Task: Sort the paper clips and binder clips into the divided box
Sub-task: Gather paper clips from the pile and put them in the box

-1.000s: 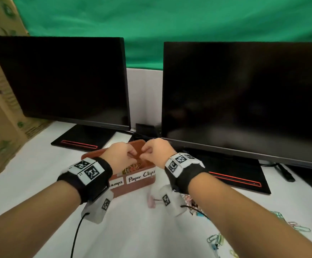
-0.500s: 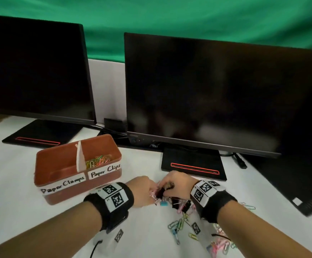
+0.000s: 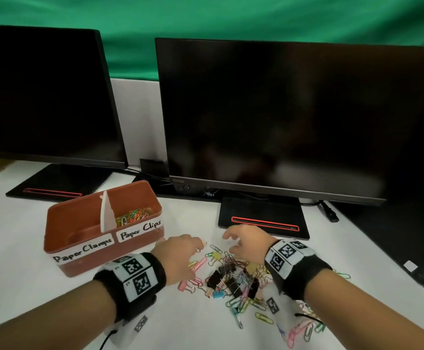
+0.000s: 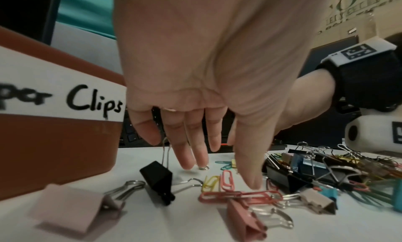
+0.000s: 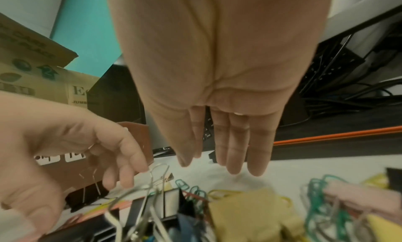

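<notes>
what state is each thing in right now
left hand: open, over the pile, holding nothing
right hand: open, over the pile, holding nothing
box: open; paper clips in right compartment, left looks empty
pile: mixed clips, unsorted, on the table
left monitor: dark
right monitor: dark

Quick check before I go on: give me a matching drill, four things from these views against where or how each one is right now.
Things:
1. left hand
2. right hand
3. Paper Clips compartment
4. Paper Clamps compartment

States:
A. shows no clips inside
B. holds coloured paper clips
C. open, fingers down beside a black binder clip
D. open, over the far edge of the clip pile

Pairs: 1-C, 2-D, 3-B, 4-A
</notes>
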`<state>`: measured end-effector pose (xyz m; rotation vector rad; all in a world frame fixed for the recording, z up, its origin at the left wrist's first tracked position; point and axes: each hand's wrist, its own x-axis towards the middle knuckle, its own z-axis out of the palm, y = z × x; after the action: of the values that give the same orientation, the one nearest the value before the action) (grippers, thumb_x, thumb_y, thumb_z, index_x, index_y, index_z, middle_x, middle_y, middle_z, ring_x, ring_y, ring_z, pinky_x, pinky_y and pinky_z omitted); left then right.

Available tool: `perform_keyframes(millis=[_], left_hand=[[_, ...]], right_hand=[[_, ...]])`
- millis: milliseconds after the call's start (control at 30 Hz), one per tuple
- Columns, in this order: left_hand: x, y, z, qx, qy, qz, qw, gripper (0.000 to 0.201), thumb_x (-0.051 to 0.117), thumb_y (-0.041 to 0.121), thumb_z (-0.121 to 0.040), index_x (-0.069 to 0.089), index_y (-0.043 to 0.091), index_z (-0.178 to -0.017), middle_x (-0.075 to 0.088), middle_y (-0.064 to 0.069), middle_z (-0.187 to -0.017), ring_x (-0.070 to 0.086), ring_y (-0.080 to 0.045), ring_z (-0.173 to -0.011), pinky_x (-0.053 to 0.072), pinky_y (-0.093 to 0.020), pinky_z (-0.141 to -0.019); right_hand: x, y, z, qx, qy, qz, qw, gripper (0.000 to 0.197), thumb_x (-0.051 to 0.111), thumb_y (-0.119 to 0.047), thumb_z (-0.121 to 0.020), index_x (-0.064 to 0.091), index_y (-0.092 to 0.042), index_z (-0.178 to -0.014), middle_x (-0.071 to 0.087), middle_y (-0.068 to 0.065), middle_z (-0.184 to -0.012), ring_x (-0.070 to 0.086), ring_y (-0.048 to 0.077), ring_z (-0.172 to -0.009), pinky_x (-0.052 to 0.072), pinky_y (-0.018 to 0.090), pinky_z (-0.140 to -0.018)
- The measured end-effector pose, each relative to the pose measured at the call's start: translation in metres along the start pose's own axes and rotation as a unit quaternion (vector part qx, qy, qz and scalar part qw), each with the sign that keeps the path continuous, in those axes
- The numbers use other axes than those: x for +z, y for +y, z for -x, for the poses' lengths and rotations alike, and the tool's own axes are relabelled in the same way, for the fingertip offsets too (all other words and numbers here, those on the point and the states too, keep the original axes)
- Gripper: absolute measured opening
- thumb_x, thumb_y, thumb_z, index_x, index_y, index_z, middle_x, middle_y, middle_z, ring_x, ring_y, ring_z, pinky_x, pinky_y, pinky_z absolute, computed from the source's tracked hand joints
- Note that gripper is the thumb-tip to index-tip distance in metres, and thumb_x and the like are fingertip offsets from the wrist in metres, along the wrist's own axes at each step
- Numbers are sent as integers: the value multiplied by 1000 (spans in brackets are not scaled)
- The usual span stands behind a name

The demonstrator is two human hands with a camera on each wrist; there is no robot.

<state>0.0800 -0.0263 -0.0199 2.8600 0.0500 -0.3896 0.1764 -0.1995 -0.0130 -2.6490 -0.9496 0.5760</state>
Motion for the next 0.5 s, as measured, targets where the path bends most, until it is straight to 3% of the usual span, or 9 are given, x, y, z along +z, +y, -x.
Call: perform_keyframes(millis=[133,267,300,367,500], left_hand=[[1,12,-5,1,-43,-70,997,57,67,36,-80,46,28,-132,50,6,-127,53,-18,-113,32,-39,-104],[2,16,-4,3,-35,-55,998,38,67,31,-82,59,24,-118,53,6,-121,51,-14,-76,33,-36,-104],[2,16,-4,7,-33,-43,998,35,67,29,-82,60,23,-116,55,5,-120,53,-13,-77,35,-34,-103],[3,12,-4,14,-26,-19,999,27,65,25,-83,63,21,-110,59,4,-115,58,-15,-96,40,-32,-97],[7,5,-6,16,5,5,1000,14,63,22,-85,68,22,-97,62,11,-90,61,-15,-98,43,-31,-95]], right_hand=[[5,-8,-13,30,-15,40,999,36,64,-21,-87,59,-16,-122,55,2,-128,52,19,-119,43,29,-99],[9,-13,-18,52,-38,54,996,35,75,-19,-78,66,-11,-111,62,5,-117,60,21,-104,50,27,-84],[11,-13,-17,54,-41,55,996,35,75,-18,-77,66,-12,-110,63,4,-115,61,20,-100,50,26,-79],[13,-11,-15,57,-42,45,996,35,74,-15,-77,66,-14,-111,62,2,-115,61,19,-100,47,24,-74],[16,-6,-10,49,-40,19,998,26,70,-14,-80,71,-11,-106,66,1,-113,62,19,-105,49,24,-83]])
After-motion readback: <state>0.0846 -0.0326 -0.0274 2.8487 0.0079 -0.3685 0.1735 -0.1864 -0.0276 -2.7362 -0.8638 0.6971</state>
